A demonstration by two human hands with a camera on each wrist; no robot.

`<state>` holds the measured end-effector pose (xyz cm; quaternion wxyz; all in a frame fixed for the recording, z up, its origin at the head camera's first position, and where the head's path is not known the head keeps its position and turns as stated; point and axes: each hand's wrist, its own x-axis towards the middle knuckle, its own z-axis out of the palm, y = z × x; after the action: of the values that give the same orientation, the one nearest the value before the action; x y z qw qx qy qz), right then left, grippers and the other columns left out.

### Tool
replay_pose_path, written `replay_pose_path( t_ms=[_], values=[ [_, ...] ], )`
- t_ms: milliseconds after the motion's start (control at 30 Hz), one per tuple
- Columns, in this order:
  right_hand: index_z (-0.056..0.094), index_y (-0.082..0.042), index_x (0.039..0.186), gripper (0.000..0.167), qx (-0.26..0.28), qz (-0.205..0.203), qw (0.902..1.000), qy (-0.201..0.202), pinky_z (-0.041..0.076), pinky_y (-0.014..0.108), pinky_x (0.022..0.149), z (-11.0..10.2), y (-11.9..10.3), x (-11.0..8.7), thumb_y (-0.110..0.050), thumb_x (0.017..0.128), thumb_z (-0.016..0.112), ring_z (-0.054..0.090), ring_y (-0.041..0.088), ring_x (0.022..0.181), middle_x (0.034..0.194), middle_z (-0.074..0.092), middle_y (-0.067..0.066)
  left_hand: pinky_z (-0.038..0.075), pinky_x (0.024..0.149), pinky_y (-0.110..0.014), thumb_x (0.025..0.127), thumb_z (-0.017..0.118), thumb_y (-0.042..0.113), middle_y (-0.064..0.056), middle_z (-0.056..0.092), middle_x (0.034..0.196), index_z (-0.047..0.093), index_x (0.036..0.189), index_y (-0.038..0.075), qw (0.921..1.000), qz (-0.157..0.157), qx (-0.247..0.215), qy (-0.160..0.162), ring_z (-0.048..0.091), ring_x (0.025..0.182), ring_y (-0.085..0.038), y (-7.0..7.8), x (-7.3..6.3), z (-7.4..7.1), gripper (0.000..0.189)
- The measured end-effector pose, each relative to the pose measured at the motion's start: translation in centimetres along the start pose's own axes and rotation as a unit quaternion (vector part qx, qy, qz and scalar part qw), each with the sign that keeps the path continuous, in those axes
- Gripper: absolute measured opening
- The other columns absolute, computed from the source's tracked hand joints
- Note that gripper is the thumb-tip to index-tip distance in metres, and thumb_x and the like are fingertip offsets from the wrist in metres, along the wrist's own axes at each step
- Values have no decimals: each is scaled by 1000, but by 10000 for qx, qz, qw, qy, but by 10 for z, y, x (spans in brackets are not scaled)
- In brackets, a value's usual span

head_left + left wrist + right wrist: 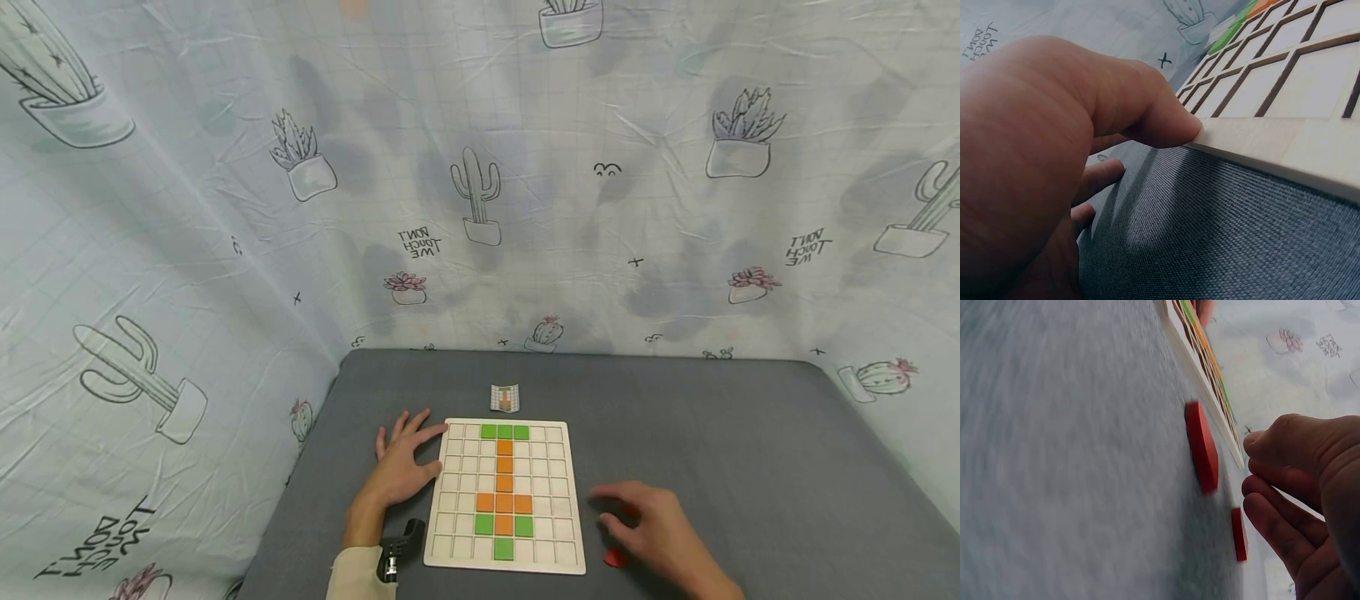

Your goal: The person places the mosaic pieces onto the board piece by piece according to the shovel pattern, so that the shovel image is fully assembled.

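Observation:
A pale wooden grid board [450, 546] lies flat on the table, with orange tiles [504, 465] in a column and crossbar and green tiles [503, 549] above and below. My left hand [401, 471] rests at its left side, fingers spread, thumb and index fingertip against the edge; the left wrist view shows the thumb [1166, 119] on the rim. Right of the board, my right hand [656, 529] hovers with loosely bent fingers and nothing visible between them. Under it lie two red pieces, one nearer [1202, 447] and one farther [1239, 534] in the right wrist view.
A small printed card [505, 398] with a similar tile pattern lies just beyond the board. The grey cloth-covered table [675, 417] meets a hanging cactus-print curtain [525, 208] at the back and sides. A dark strap [405, 542] circles my left wrist.

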<state>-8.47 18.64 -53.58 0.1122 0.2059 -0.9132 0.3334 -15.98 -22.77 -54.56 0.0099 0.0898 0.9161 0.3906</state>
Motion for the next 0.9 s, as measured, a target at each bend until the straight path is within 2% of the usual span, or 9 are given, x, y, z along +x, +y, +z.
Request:
replay_pose_path(
  t_ms=[167, 300, 533, 767, 900],
  values=[
    [85, -20, 109, 44, -44, -338, 9984, 440, 56, 14, 74, -4, 11, -2, 3, 73, 95, 73, 1, 86, 102, 81, -12, -7, 127, -77, 89, 75, 9, -19, 41, 174, 70, 149, 18, 10000, -61, 11, 13, 15, 167, -52, 0, 0, 1, 61],
    [85, -19, 107, 43, -225, -385, 9974, 571, 54, 10, 78, -8, 17, -2, 2, 71, 97, 74, 2, 86, 101, 81, -12, -7, 127, -78, 88, 75, 9, -21, 42, 173, 71, 148, 17, 10000, -30, -28, 73, 16, 167, -53, 0, 0, 1, 60],
    [86, -22, 106, 42, -520, -202, 9972, 490, 58, 16, 80, -11, 22, -1, 0, 71, 98, 75, 1, 92, 101, 80, -17, -8, 126, -79, 88, 75, 8, -20, 42, 173, 71, 148, 18, 10000, -29, -16, 39, 16, 167, -53, -1, -1, 2, 61],
    [86, -20, 108, 47, -471, -85, 9983, 338, 63, 25, 77, -13, 23, -4, 4, 69, 96, 72, -3, 92, 101, 80, -17, -8, 126, -78, 89, 74, 9, -21, 41, 174, 71, 148, 17, 10000, 2, -74, 57, 15, 167, -54, -2, 0, 1, 60],
    [86, -21, 108, 47, -487, -80, 9984, 264, 63, 26, 78, -14, 24, -6, 3, 70, 96, 71, -5, 93, 102, 80, -18, -7, 125, -79, 88, 74, 9, -21, 42, 173, 71, 148, 16, 9999, 69, -61, 104, 17, 166, -55, -4, 1, 3, 60]
  ],
)
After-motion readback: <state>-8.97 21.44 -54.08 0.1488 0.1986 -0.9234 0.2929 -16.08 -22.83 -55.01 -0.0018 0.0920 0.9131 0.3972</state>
